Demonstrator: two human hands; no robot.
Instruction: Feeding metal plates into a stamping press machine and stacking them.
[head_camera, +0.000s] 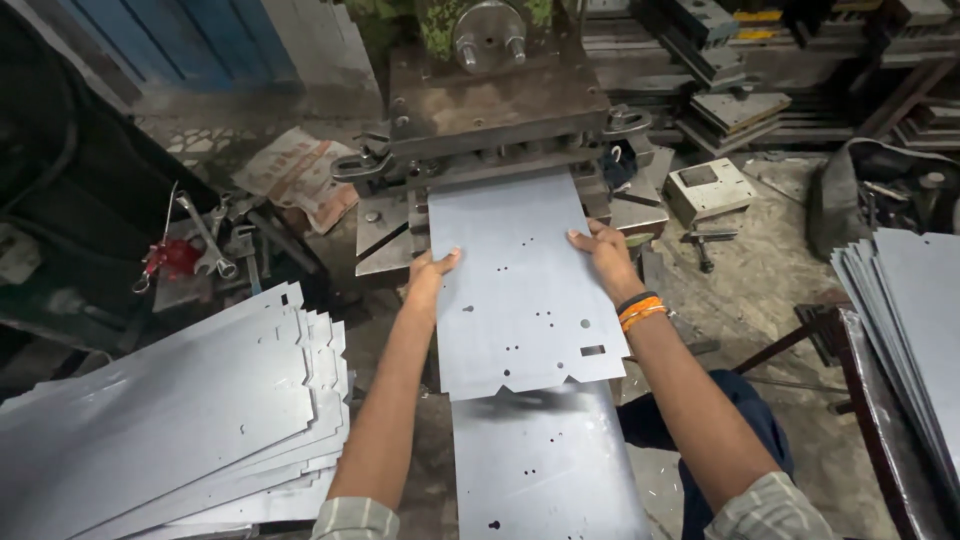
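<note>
a cluttered metal workshop is seen from above, with a dusty concrete floor (760, 260) littered with steel blocks and scrap. a heavy press (497, 95) stands directly ahead of both hands. a punched steel sheet (520, 280) is held flat between the hands, its far edge lying just under the press tooling. the left hand (432, 272) is laid open against the sheet's left edge, fingers spread on top; the right hand (600, 252) is pressed on the right edge, fingers bent over it, an orange band worn at the wrist. nothing is gripped tightly; the sheet is only steadied. another sheet (545, 465) lies beneath, nearer the body. a stack of notched, punched sheets (180, 420) is piled left of the left hand, and a stack of sheets (910, 320) rests right of the right hand. wrenches (205, 245) lie beyond the left pile. the work is judged to be partway through, with sheets lying on both sides.
</note>
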